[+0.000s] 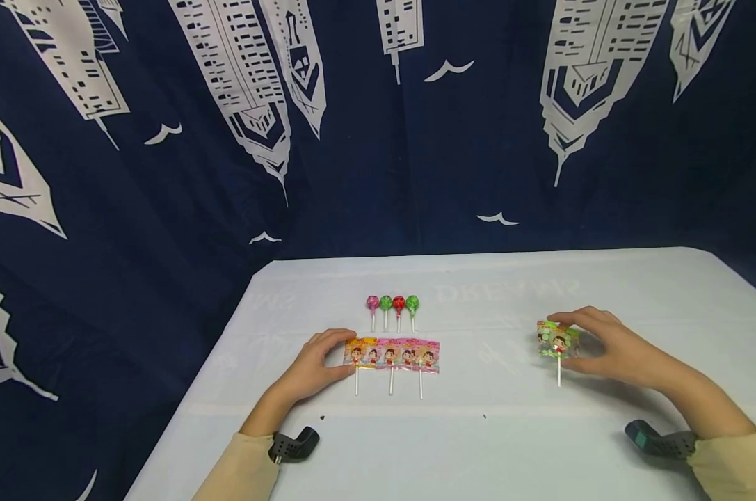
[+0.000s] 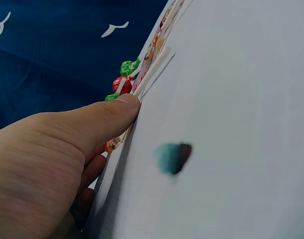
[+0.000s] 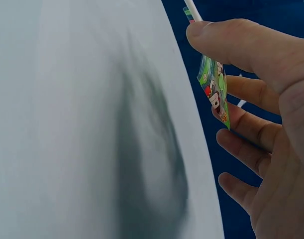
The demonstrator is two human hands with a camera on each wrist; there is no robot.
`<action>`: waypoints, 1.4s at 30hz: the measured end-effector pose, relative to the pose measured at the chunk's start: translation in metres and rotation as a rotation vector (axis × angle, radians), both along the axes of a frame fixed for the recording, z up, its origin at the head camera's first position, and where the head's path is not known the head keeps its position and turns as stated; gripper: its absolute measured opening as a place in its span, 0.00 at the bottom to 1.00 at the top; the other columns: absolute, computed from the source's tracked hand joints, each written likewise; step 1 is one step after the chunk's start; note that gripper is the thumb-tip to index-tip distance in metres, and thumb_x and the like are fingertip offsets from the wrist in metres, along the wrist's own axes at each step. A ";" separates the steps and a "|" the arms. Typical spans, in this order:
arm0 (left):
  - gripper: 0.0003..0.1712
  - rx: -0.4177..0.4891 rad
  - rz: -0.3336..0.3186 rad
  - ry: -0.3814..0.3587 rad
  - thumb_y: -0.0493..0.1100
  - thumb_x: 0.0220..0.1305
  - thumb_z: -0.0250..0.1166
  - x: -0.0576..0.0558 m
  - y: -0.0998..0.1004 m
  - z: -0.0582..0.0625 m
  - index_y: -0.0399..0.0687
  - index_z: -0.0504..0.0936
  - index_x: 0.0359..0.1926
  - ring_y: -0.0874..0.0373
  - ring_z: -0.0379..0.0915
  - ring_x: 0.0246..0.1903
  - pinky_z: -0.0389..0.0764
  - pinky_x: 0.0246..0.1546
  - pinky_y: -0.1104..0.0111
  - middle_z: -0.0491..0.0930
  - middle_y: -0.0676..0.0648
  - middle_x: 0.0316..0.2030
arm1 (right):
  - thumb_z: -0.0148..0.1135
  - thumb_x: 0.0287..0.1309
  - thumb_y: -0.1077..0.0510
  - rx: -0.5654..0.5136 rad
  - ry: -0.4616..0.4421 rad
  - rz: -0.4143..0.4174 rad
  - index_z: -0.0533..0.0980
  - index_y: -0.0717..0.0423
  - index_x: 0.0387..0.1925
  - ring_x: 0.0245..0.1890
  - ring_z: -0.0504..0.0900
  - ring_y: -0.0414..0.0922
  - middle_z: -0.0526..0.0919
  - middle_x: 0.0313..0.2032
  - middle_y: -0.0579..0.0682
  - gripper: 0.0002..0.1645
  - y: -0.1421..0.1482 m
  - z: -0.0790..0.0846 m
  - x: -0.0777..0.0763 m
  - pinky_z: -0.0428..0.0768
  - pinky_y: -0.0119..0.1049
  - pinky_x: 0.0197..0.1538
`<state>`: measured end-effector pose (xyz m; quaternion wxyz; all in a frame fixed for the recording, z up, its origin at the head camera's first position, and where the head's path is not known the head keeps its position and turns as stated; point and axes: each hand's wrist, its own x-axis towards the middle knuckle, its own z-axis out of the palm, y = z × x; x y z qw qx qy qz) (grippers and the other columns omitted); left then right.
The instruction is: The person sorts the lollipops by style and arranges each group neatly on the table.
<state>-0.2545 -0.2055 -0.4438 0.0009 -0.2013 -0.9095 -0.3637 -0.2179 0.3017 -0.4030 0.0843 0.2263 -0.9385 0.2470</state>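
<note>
My left hand point(image 1: 317, 363) grips an orange-wrapped lollipop point(image 1: 356, 353) at the left end of a row, fingers at its top edge and thumb at its lower edge. Two pink-wrapped lollipops point(image 1: 407, 354) lie beside it, sticks toward me. In the left wrist view the thumb point(image 2: 112, 115) overlaps a white stick. Off to the right, my right hand point(image 1: 622, 348) pinches a green-wrapped lollipop point(image 1: 558, 341) between thumb and fingers, its stick pointing down. The right wrist view shows that green wrapper point(image 3: 215, 89) edge-on, held over the table.
Behind the wrapped row lie several round lollipops point(image 1: 386, 303), pink, green and red, sticks toward me. Two small dark specks, one a dark speck point(image 1: 322, 417), mark the white table point(image 1: 415, 452). A dark blue curtain point(image 1: 378, 174) with white building prints hangs behind.
</note>
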 end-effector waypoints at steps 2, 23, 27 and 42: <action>0.33 -0.002 -0.001 0.003 0.44 0.58 0.74 0.000 0.000 0.001 0.53 0.76 0.65 0.48 0.62 0.70 0.58 0.72 0.45 0.74 0.52 0.66 | 0.80 0.44 0.50 -0.012 -0.011 0.006 0.73 0.49 0.62 0.55 0.70 0.55 0.79 0.51 0.50 0.42 -0.005 0.004 0.000 0.71 0.65 0.52; 0.33 0.001 0.010 -0.002 0.44 0.58 0.74 0.000 0.003 -0.001 0.55 0.76 0.65 0.49 0.62 0.70 0.60 0.71 0.45 0.74 0.53 0.66 | 0.80 0.44 0.47 0.010 -0.033 0.102 0.75 0.49 0.62 0.56 0.72 0.49 0.79 0.52 0.45 0.42 -0.068 0.007 -0.006 0.77 0.55 0.56; 0.33 0.002 0.010 -0.002 0.44 0.58 0.74 0.001 0.002 0.000 0.54 0.76 0.65 0.48 0.61 0.71 0.58 0.72 0.44 0.74 0.53 0.66 | 0.80 0.44 0.49 0.027 -0.044 0.109 0.75 0.49 0.62 0.55 0.72 0.47 0.79 0.52 0.43 0.41 -0.082 0.003 -0.010 0.78 0.52 0.57; 0.33 -0.009 0.008 -0.012 0.44 0.58 0.74 0.001 0.001 0.001 0.53 0.76 0.65 0.48 0.61 0.71 0.57 0.72 0.45 0.74 0.52 0.66 | 0.76 0.47 0.49 0.043 -0.142 0.172 0.75 0.51 0.62 0.54 0.72 0.45 0.78 0.52 0.45 0.39 -0.120 -0.010 -0.026 0.77 0.49 0.58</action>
